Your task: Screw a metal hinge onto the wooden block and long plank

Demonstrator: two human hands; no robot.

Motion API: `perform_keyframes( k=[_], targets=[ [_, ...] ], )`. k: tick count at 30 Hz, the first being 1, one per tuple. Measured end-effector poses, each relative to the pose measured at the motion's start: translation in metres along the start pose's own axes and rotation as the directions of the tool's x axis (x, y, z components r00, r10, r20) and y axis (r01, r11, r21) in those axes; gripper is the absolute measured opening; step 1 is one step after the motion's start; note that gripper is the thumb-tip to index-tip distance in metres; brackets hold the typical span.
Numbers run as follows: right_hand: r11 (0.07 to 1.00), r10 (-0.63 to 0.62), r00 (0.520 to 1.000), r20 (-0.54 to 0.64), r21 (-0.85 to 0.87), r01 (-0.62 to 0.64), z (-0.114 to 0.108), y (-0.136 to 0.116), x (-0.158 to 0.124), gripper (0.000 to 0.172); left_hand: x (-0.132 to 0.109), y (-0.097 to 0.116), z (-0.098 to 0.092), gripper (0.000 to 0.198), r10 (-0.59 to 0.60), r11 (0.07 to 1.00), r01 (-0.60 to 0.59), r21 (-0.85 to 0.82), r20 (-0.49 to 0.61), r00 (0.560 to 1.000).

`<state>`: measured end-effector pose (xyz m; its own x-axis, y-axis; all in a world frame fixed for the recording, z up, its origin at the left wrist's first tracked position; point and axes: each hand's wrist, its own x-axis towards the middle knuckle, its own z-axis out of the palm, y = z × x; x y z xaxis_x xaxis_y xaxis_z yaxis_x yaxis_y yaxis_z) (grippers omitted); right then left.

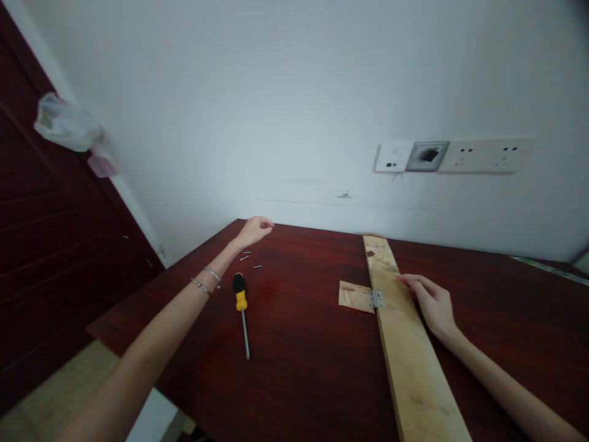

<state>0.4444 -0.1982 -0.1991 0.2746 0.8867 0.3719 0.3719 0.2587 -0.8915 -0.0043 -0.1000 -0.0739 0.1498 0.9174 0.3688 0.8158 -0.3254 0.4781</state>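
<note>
My left hand (256, 231) hovers near the table's back left, thumb and fingers pinched; anything between them is too small to make out. Below it lie several small screws (257, 267) and a screwdriver (241, 299) with a black and yellow handle, its shaft toward me. My right hand (432, 302) is at the right edge of a long wooden board (411, 350), its closed fingertips on the board. A metal hinge (377, 299) sits at the board's left edge, where a short wood piece (354, 296) juts out to the left.
The dark red table (304, 368) meets a white wall with socket plates (478, 155). A door (50, 215) with a plastic bag (67, 123) stands at left. A white box-like object (151, 417) is below the table's front left edge.
</note>
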Motion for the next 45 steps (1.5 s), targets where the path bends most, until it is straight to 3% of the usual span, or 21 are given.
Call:
perform_keyframes(
  k=[4,9,15,25,31,37,41,45],
  targets=[
    [1.0,0.023,1.0,0.016,-0.011,-0.023,0.001,-0.002,-0.001,0.033,-0.008,-0.062,-0.016,0.018,-0.058,0.98,0.042,0.194,0.076,0.995],
    [0.998,0.04,0.999,0.013,-0.047,-0.039,0.001,-0.006,-0.001,0.033,-0.025,-0.1,-0.016,0.016,-0.071,0.936,-0.013,0.351,0.225,0.972],
    [0.996,0.06,0.998,0.02,-0.063,-0.059,0.001,-0.009,-0.001,0.033,-0.029,-0.111,-0.008,0.018,-0.027,0.88,-0.137,0.454,0.337,0.941],
    [0.996,0.067,0.998,0.009,-0.066,-0.066,0.002,-0.018,-0.004,0.035,-0.027,-0.112,0.001,0.017,-0.024,0.786,-0.214,0.58,0.374,0.927],
    [0.997,0.069,0.998,0.008,-0.041,-0.069,0.003,-0.015,-0.003,0.037,-0.029,-0.11,0.001,0.015,-0.011,0.775,-0.217,0.593,0.357,0.934],
    [1.0,0.006,1.0,0.029,-0.021,-0.006,0.004,-0.007,-0.002,0.036,-0.021,-0.093,-0.003,0.01,0.031,0.842,-0.178,0.51,0.285,0.958],
    [0.999,-0.027,0.999,0.032,-0.024,0.027,0.005,-0.007,-0.003,0.035,-0.002,-0.054,-0.002,0.012,0.116,0.917,-0.178,0.358,0.186,0.976],
    [0.998,-0.055,0.998,0.04,-0.029,0.057,0.006,-0.009,-0.004,0.037,0.023,0.007,0.003,0.018,0.196,0.964,-0.201,0.172,0.046,0.979]
  ],
)
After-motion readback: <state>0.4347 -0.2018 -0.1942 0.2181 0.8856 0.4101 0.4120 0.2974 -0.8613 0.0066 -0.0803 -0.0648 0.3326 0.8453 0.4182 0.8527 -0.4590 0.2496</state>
